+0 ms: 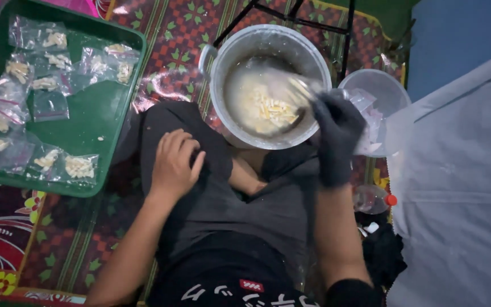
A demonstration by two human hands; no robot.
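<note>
A metal pot [268, 85] of pale pieces is sitting between the knees while the gloved right hand [336, 128] is gripping a blurred clear bag [294, 91] over it and the bare left hand [174, 162] is resting, fingers loosely curled, on the thigh.

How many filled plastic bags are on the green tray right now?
About 12 filled bags on the green tray: roughly four across the top, four down the left side, four along the bottom edge. Overlaps may hide more.

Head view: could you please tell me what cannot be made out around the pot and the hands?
- Right hand: gloved and motion-blurred; what it holds over the pot is unclear.
- Pot contents: pale pieces, too blurred to identify.
- Plastic bowl: partly hidden by the right hand.
- Bags on the green tray: contents too small to identify.
- Left hand: rests on the knee, palm hidden.
</note>
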